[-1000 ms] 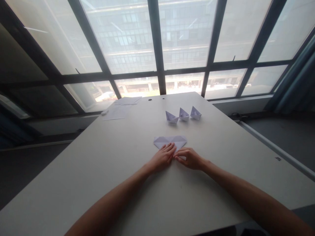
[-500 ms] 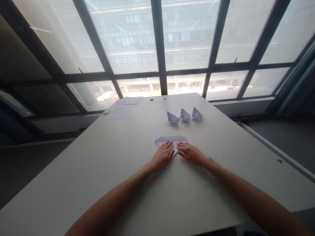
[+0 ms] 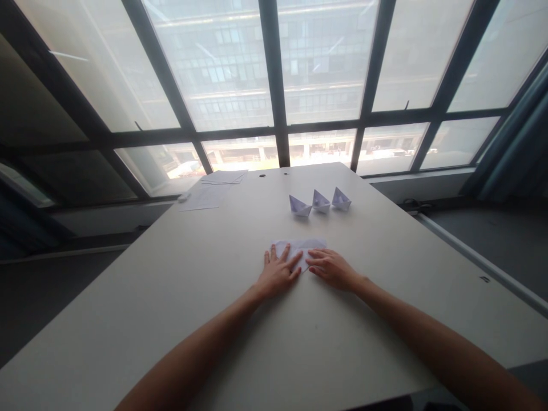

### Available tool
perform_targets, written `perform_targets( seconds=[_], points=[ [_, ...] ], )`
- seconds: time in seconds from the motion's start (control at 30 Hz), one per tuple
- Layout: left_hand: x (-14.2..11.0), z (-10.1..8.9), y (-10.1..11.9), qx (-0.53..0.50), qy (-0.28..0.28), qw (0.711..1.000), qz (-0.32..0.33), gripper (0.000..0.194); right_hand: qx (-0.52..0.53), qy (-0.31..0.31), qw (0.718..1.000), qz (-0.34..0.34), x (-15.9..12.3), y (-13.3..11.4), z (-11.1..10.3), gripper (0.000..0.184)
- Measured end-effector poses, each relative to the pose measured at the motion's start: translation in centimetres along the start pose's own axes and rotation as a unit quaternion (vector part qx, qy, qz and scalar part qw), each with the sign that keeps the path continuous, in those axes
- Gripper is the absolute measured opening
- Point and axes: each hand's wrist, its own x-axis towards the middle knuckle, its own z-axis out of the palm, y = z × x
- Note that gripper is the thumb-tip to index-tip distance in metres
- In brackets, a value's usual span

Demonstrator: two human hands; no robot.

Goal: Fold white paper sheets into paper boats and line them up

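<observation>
A folded white paper piece [image 3: 305, 246] lies flat on the pale table [image 3: 214, 297], with both hands on its near edge. My left hand [image 3: 277, 273] presses down on its left part with fingers spread flat. Fingers stretched out and together, my right hand [image 3: 330, 268] rests on the right part. Three small folded paper boats [image 3: 319, 201] stand in a row beyond it.
Loose white sheets [image 3: 210, 190] lie at the table's far left corner near a small white object [image 3: 184, 196]. Two small dark holes [image 3: 262, 175] mark the far edge. Large windows with dark frames rise behind the table.
My left hand has slid left and forward over the paper and spread its fingers. My right hand moved up onto the paper, out of its earlier pinch. The paper now looks flatter.
</observation>
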Motion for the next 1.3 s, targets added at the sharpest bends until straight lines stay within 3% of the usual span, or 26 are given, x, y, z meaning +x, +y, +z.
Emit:
perform_targets(
  seconds=[0.13, 0.27, 0.43, 0.73, 0.87, 1.13, 1.2, 1.3],
  points=[
    [-0.1, -0.4, 0.0, -0.006, -0.019, 0.998, 0.061, 0.053, -0.008, 0.059, 0.994, 0.091, 0.2, 0.7, 0.3, 0.026],
    [0.1, -0.5, 0.1, -0.028, -0.032, 0.991, 0.124, 0.051, -0.023, 0.093, 0.984, 0.151, 0.1, 1.8, 0.5, 0.038],
    [0.4, -0.1, 0.0, -0.061, -0.016, 0.985, 0.158, 0.049, -0.013, 0.078, 0.984, 0.158, 0.1, 2.4, 0.5, 0.042],
    [0.3, -1.0, 0.9, -0.033, 0.054, 0.986, 0.157, 0.041, -0.023, 0.122, 0.984, 0.130, 0.4, 1.5, 0.1, 0.042],
    [0.2, -1.3, 1.1, -0.039, 0.060, 0.986, 0.152, 0.037, -0.024, 0.082, 0.990, 0.112, 0.4, 1.2, 0.0, 0.030],
    [0.2, -2.0, 1.3, -0.045, 0.067, 0.983, 0.166, 0.022, -0.091, -0.017, 0.994, 0.063, -0.2, -0.9, -0.5, 0.040],
    [0.1, -2.3, 1.6, -0.025, 0.077, 0.981, 0.174, 0.026, -0.104, -0.028, 0.993, 0.053, -0.4, -1.5, -0.4, 0.043],
    [0.0, -2.7, 1.9, 0.017, 0.106, 0.978, 0.180, 0.045, -0.110, -0.030, 0.993, 0.044, -0.5, -1.9, -0.1, 0.043]
  ],
)
